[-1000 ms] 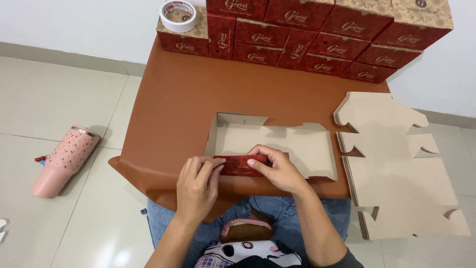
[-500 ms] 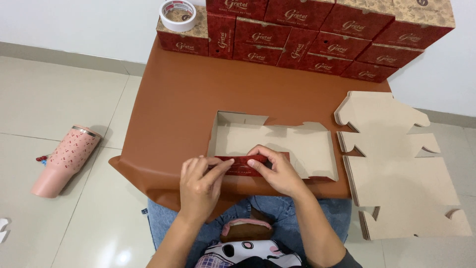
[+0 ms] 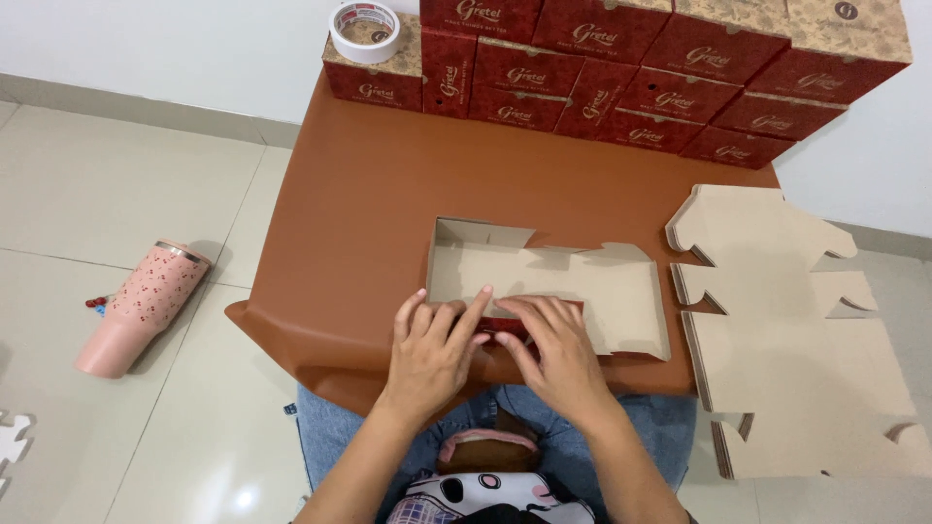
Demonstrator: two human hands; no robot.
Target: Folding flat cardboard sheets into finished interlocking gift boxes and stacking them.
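Both hands now closer together, fingers [image 3: 466, 315] flat on box flap [image 3: 505, 325], flat blanks [image 3: 786, 320] alongside

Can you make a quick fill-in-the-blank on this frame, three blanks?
1. Both hands, left hand and right hand, press on the near flap of the half-folded ____ box.
2. The roll of tape sits on top of a ____ box at the far edge of the table.
3. The pink tumbler lies on the ____, to the person's left.

Missing words: cardboard; red; floor
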